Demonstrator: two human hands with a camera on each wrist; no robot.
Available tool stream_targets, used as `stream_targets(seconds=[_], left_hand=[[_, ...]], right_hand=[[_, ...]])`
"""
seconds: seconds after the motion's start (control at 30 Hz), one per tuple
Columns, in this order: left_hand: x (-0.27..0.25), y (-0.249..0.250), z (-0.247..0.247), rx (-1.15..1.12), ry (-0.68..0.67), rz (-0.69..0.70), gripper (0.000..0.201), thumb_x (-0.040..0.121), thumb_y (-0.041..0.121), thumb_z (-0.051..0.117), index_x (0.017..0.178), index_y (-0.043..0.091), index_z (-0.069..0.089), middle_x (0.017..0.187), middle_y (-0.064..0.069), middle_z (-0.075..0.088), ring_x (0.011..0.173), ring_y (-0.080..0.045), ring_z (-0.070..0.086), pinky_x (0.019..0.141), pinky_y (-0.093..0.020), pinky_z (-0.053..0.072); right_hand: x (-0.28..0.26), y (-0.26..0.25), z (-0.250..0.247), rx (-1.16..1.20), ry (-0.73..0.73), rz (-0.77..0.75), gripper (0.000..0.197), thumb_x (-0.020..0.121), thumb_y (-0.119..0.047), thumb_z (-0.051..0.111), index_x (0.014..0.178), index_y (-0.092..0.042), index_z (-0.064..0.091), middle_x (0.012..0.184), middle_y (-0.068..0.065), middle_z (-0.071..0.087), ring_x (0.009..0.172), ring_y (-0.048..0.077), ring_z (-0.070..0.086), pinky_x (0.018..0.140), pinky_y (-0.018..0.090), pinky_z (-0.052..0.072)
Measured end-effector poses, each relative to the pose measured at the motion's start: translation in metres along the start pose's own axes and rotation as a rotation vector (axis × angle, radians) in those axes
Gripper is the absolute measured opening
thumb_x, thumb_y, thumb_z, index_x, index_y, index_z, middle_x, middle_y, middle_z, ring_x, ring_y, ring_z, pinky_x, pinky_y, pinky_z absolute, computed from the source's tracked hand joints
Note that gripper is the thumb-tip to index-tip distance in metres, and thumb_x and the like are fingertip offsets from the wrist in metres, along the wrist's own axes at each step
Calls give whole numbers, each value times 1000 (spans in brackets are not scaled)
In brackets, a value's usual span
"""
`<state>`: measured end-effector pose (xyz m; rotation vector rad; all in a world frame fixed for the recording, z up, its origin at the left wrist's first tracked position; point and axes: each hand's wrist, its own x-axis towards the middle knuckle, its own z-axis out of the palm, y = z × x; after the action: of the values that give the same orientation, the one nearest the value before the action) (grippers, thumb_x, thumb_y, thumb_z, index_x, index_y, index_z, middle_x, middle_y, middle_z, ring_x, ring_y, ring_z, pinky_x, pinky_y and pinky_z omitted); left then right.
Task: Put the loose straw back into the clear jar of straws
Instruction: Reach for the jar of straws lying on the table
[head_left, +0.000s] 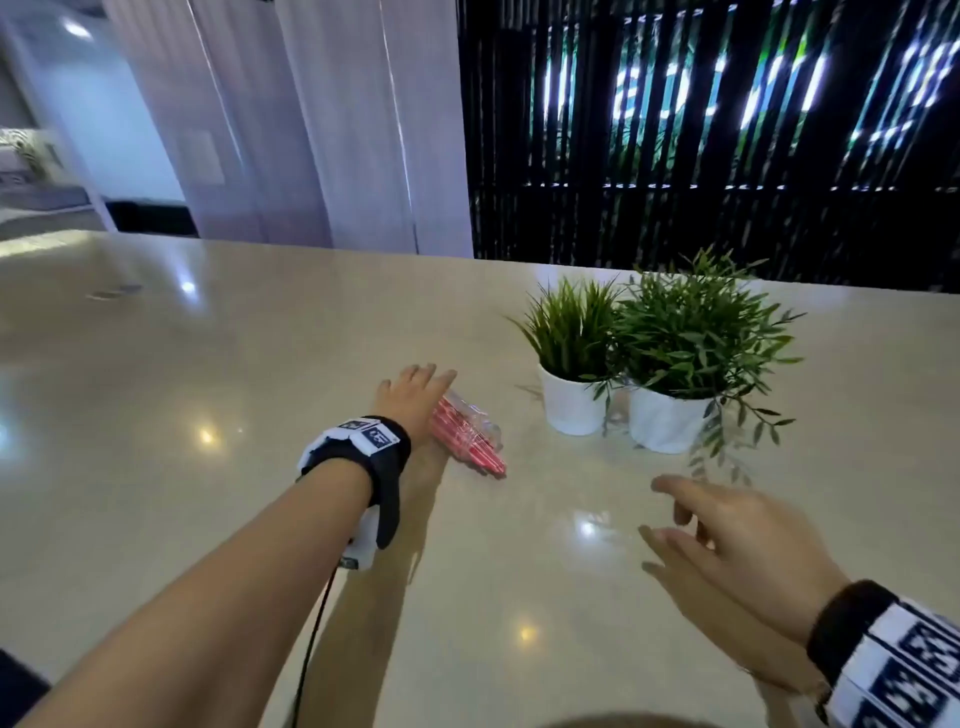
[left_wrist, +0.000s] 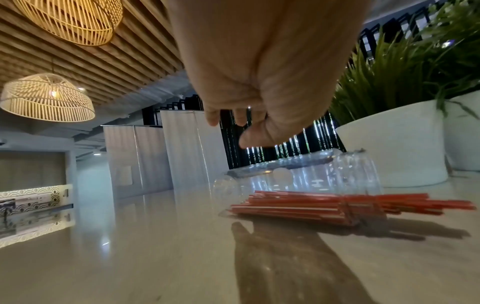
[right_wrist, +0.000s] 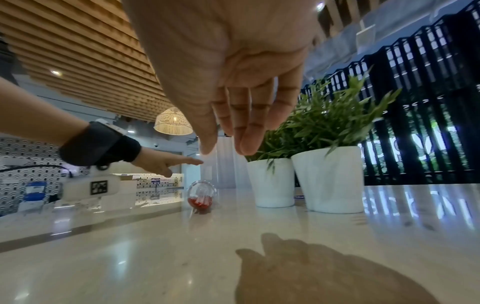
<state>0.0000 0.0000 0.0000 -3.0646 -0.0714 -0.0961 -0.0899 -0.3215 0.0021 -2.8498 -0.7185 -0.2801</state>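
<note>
A clear jar (head_left: 470, 423) lies on its side on the pale table (head_left: 260, 364), with red straws (head_left: 475, 449) inside and sticking out of its mouth toward me. In the left wrist view the jar (left_wrist: 311, 176) holds the straws (left_wrist: 324, 205) along its lower side. My left hand (head_left: 415, 387) hovers over the jar's far end with fingers spread and holds nothing. My right hand (head_left: 727, 535) floats above the table to the right of the jar, fingers straight and loosely apart, empty. In the right wrist view the jar's mouth (right_wrist: 202, 194) faces the camera. No straw lying apart from the bundle can be made out.
Two green plants in white pots (head_left: 569, 400) (head_left: 665, 421) stand just right of the jar. A dark slatted screen (head_left: 727, 130) and pale curtain panels (head_left: 311, 119) rise behind the table's far edge. The glossy tabletop stretches left and toward me.
</note>
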Motion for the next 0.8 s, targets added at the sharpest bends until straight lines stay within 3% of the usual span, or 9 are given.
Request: stream_targets(seconds=[0.07, 0.1, 0.2, 0.3, 0.4, 0.53, 0.6, 0.67, 0.8], left_hand=[[9, -1, 0, 60, -32, 15, 73, 87, 0, 45, 146, 21, 7, 156, -8, 13, 142, -26, 13, 111, -47, 24], [14, -3, 4, 90, -53, 18, 72, 88, 2, 44, 146, 20, 5, 156, -9, 15, 142, -27, 16, 109, -47, 26], [25, -6, 15, 163, -81, 36, 73, 89, 5, 43, 146, 20, 1, 152, -12, 24, 138, -30, 22, 104, -45, 31], [34, -5, 29, 213, -36, 38, 78, 87, 10, 51, 145, 28, 4, 143, -15, 34, 131, -32, 34, 99, -44, 37], [44, -1, 34, 278, -13, 54, 74, 83, 23, 61, 142, 34, 18, 137, -14, 35, 125, -30, 39, 97, -42, 37], [57, 0, 18, 393, -35, 187, 67, 69, 40, 72, 127, 26, 41, 130, -8, 41, 123, -27, 38, 96, -41, 35], [57, 2, 12, 319, -89, 239, 72, 56, 50, 76, 114, 20, 45, 119, -6, 50, 113, -25, 46, 95, -40, 35], [50, 5, 14, 103, -165, 200, 74, 45, 54, 77, 101, 19, 43, 104, -5, 60, 91, -26, 55, 89, -38, 43], [37, 14, 23, -146, -199, 130, 80, 48, 47, 79, 109, 18, 36, 92, -8, 63, 77, -28, 60, 73, -40, 54]], right_hand=[[4, -8, 6, 13, 37, -53, 42, 76, -31, 67, 116, -30, 51, 83, -10, 70, 61, 11, 64, 42, 13, 24], [8, -12, 11, 12, 41, -86, 45, 74, -29, 69, 115, -29, 52, 81, -9, 70, 57, 12, 64, 40, 14, 24], [17, -20, 20, -37, 48, -163, 53, 72, -29, 71, 120, -26, 48, 81, -6, 71, 53, 16, 64, 38, 26, 39], [21, -23, 17, -45, 48, -161, 55, 74, -29, 69, 123, -25, 45, 82, -3, 71, 53, 20, 63, 39, 30, 40], [23, -22, 23, -51, 17, -162, 58, 71, -27, 71, 123, -24, 45, 83, -2, 71, 52, 19, 64, 38, 28, 40], [25, -20, 26, -39, 3, -134, 53, 75, -31, 62, 124, -25, 43, 87, -2, 70, 59, 19, 66, 41, 34, 50], [25, -17, 25, -29, -12, -121, 50, 76, -31, 62, 122, -25, 44, 88, -1, 69, 61, 19, 66, 41, 35, 52], [25, -14, 24, -30, -25, -103, 49, 77, -31, 62, 122, -25, 44, 91, -1, 69, 64, 19, 66, 44, 35, 52], [25, -8, 18, 8, -67, -36, 49, 83, -40, 51, 129, -29, 39, 102, -5, 65, 76, 18, 65, 56, 38, 54]])
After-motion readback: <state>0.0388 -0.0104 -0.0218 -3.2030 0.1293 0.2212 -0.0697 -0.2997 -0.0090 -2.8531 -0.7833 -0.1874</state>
